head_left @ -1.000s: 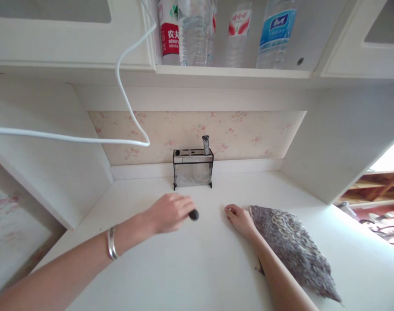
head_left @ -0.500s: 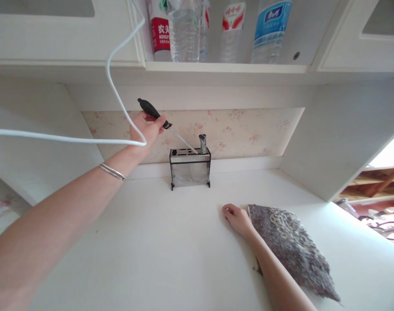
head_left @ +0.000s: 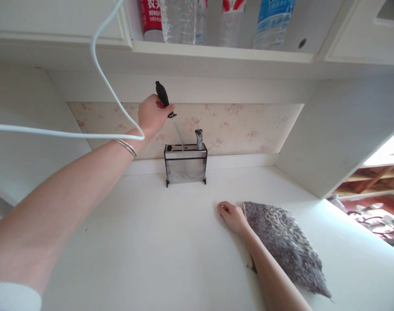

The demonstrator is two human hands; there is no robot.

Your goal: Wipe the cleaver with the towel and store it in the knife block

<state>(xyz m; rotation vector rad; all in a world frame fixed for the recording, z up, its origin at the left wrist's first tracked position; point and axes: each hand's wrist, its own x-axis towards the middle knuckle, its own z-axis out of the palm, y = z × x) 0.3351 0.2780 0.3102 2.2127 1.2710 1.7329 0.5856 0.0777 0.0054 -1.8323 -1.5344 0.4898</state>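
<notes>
My left hand (head_left: 154, 113) is closed around the lower part of the black handle of a sharpening steel (head_left: 178, 130). The thin rod slants down and its tip is in a hole on top of the knife block (head_left: 185, 154), a clear-sided holder with black edges. A second handle, dark and worn-looking (head_left: 199, 139), stands upright in the block's right end. On the white counter (head_left: 171, 242), my right hand (head_left: 233, 215) rests with curled fingers, and I see nothing in them. Beside its wrist lies a grey-brown shaggy cloth (head_left: 284, 242).
A white cable (head_left: 108, 86) hangs across the view in front of my left forearm. Overhead, an open cabinet shelf (head_left: 222, 52) holds several plastic bottles (head_left: 274, 21). Side panels (head_left: 339, 129) enclose the counter. Something dark and partly hidden pokes out under my right forearm.
My left hand has moved right, bringing the sharpening steel more upright, and its tip now sits in the block's hole near the middle. The view has shifted slightly; my right hand stays on the counter.
</notes>
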